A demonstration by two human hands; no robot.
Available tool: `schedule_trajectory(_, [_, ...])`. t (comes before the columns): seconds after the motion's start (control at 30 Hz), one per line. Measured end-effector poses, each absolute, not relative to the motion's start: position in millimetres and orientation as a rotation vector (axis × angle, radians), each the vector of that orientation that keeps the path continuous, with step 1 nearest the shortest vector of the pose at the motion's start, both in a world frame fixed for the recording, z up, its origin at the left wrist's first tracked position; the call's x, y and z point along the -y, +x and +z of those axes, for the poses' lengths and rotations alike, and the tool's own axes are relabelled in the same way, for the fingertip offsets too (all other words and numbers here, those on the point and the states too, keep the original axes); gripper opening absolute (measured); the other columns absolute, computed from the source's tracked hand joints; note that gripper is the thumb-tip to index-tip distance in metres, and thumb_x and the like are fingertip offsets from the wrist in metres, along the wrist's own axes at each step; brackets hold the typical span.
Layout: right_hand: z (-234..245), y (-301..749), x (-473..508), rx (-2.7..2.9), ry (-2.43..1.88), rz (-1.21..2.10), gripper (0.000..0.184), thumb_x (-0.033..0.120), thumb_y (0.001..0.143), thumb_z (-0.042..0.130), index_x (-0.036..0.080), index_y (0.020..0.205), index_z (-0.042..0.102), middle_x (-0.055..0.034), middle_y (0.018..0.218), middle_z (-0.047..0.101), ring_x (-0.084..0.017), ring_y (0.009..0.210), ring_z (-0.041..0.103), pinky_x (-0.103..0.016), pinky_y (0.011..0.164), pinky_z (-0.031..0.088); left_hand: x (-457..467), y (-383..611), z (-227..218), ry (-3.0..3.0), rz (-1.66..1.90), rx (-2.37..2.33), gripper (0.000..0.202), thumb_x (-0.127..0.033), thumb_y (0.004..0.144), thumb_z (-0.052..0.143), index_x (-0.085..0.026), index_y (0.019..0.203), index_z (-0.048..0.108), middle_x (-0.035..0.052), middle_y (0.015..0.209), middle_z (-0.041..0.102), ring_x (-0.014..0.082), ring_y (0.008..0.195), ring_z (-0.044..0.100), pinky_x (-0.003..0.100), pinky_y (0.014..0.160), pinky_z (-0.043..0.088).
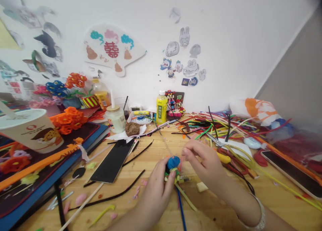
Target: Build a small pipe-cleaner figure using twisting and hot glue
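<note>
My left hand (158,182) is closed around a small pipe-cleaner figure (173,162) at the front middle of the table. Its round top is wound in blue, with green and yellow parts below. A blue stem (181,209) and a pale yellow-green strip (187,198) hang from it toward me. Just to the right, my right hand (201,160) has its fingers curled with thumb and forefinger close together, apart from the blue top. Whatever they pinch, if anything, is too small to make out.
A heap of coloured pipe cleaners (201,123) with scissors (216,142) lies back right. A yellow-handled tool (223,157) and a phone (293,172) are on the right. Left are a black tablet-like slab (113,162), a paper cup (31,130) and a jar (115,119). A drink bottle (161,108) stands behind.
</note>
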State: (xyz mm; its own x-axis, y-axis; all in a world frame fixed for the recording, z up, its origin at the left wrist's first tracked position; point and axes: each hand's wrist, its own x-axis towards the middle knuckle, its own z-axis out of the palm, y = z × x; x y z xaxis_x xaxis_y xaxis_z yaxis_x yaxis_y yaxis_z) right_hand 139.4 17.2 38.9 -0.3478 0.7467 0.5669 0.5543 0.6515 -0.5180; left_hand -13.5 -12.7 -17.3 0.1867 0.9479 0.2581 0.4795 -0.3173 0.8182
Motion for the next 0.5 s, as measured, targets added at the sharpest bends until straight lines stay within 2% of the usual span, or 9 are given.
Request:
schedule_trajectory(0.13, [19.7,145.9,-5.9,2.145,-0.824,0.232,0.01,0.02,0.085,0.046,0.019,0.082,0.055,-0.0036,0.078,0.061,-0.016,0.075,0.056,-0.028,0.069,0.045,11.6,-14.0,-19.6,1.878,1.081,-1.32,0.026,-0.03,0.085,0.04,-0.021,0.108,0.049,0.0092,0.104,0.06,0.022,0.099,0.054,0.036,0.085,0.043])
schedule_trajectory(0.2, [9.2,146.5,-2.9,2.153,-0.79,0.178,0.009,0.017,0.084,0.048,0.02,0.087,0.056,-0.0044,0.084,0.063,-0.017,0.081,0.057,-0.029,0.072,0.046,11.8,-13.6,-20.1,1.891,1.077,-1.324,0.027,-0.029,0.085,0.04,-0.02,0.109,0.048,0.0097,0.104,0.06,0.0222,0.099,0.055,0.036,0.085,0.043])
schedule_trajectory(0.5, [-7.0,140.6,-2.2,2.141,-0.827,0.089,0.01,0.017,0.086,0.047,0.02,0.088,0.057,-0.0043,0.081,0.061,-0.016,0.077,0.057,-0.03,0.071,0.048,12.8,-13.1,-19.9,1.953,1.054,-1.321,0.028,-0.025,0.086,0.037,-0.018,0.111,0.047,0.0099,0.105,0.059,0.0212,0.099,0.055,0.035,0.085,0.044])
